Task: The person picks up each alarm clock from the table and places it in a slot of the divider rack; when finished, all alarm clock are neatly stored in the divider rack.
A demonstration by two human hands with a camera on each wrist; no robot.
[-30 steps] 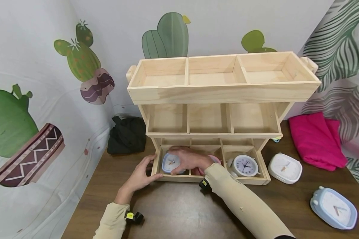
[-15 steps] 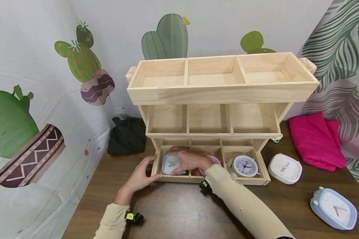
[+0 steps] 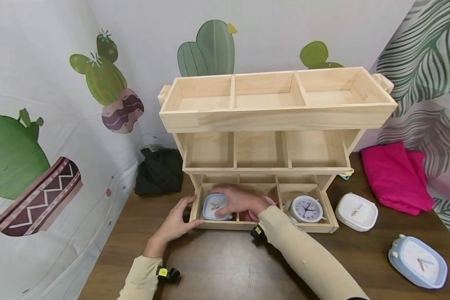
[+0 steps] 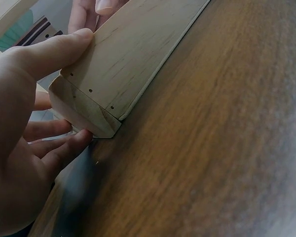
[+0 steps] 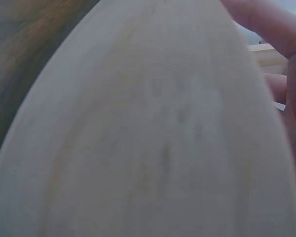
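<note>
Your right hand [image 3: 238, 200] holds the light-blue clock [image 3: 211, 206] low and left of the frame's centre, thumb over the right part of its face, the other fingers at its upper edge. How tight the hold is you cannot tell; in the right wrist view, blurred pale wood hides the contact. Your left hand [image 3: 174, 221] grips the lower-left corner of the wooden shelf [image 3: 277, 118], thumb along the front edge, fingers on the side.

The clock sits in the left compartment of the bottom tray [image 3: 225, 225]. To handle it well, I'd guide it by its rim rather than press the face, brace the corner with the left hand, and mind the pink thing [image 3: 249, 216] beneath your right wrist.

Now count outward. Four clocks show plainly: the one in hand, a round white clock [image 3: 307, 208] in the tray's right compartment, and on the table [image 3: 217, 262] a squarish white clock [image 3: 357, 211] at right and a blue clock [image 3: 418, 261] at lower right. One pink thing, partly hidden. Three tiers, three compartments each. Two cloths: a dark cloth [image 3: 159, 171] left of centre, a magenta cloth [image 3: 395, 177] at right.
</note>
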